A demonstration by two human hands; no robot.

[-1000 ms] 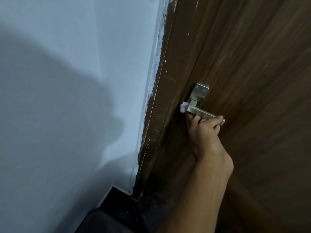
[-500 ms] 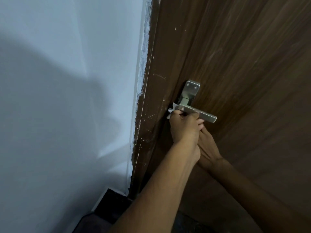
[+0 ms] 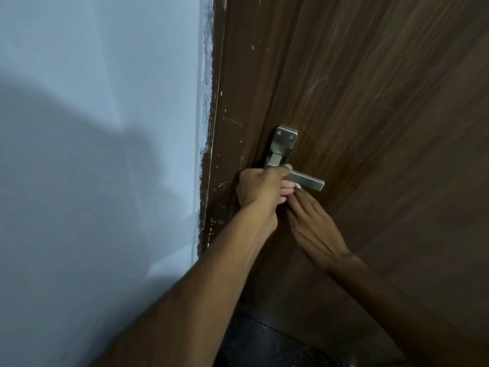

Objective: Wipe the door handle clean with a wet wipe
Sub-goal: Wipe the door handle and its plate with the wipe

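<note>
I see a dim, evenly lit scene with a cool cast. The pale wall [image 3: 92, 128] is the brightest area and carries a large soft shadow across its lower half. The door [image 3: 383, 128] reads dark, its wood grain smeared toward the right edge by blur. The metal handle [image 3: 307, 180] catches a dull sheen, no hard glare. The right hand [image 3: 315, 229] sits in shadow, darker than the left hand [image 3: 260, 188]. Straight lines bow from wide-angle distortion. The floor [image 3: 264, 345] is almost black.

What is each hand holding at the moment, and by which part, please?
Left hand grips the door handle near its pivot; right hand reaches beneath it, any hold unclear.
</note>
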